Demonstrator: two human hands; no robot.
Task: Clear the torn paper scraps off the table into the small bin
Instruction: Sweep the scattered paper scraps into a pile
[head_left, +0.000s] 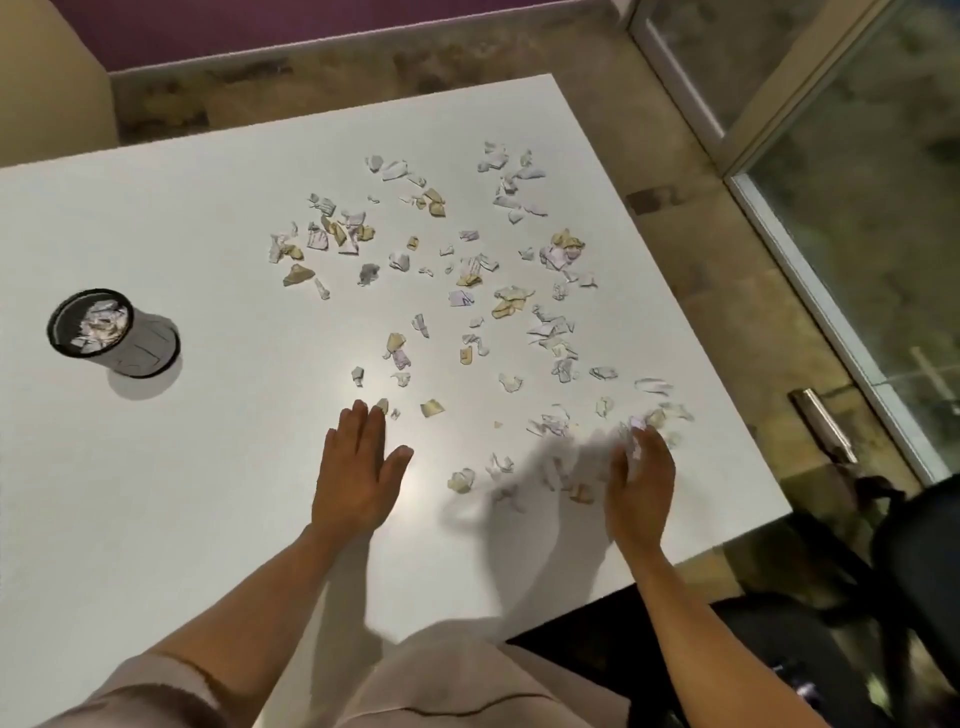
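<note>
We see the torn paper scraps (467, 270), small crumpled bits in white, pale lilac and tan, strewn over the middle and right of the white worktop (156, 493). The small bin (111, 332), a dark-rimmed cylinder at the left, holds some scraps. Our left hand (358, 478) lies flat, fingers straight. Our right hand (641, 488) stands edge-on among the nearest scraps, fingers relaxed, grasping nothing.

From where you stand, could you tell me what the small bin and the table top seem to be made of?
The small bin looks like grey mesh, probably metal, with a dark rim; blur leaves it open. The table top looks like white laminate or painted board with a matte-satin finish: smooth, uniform, a soft glare patch.
</note>
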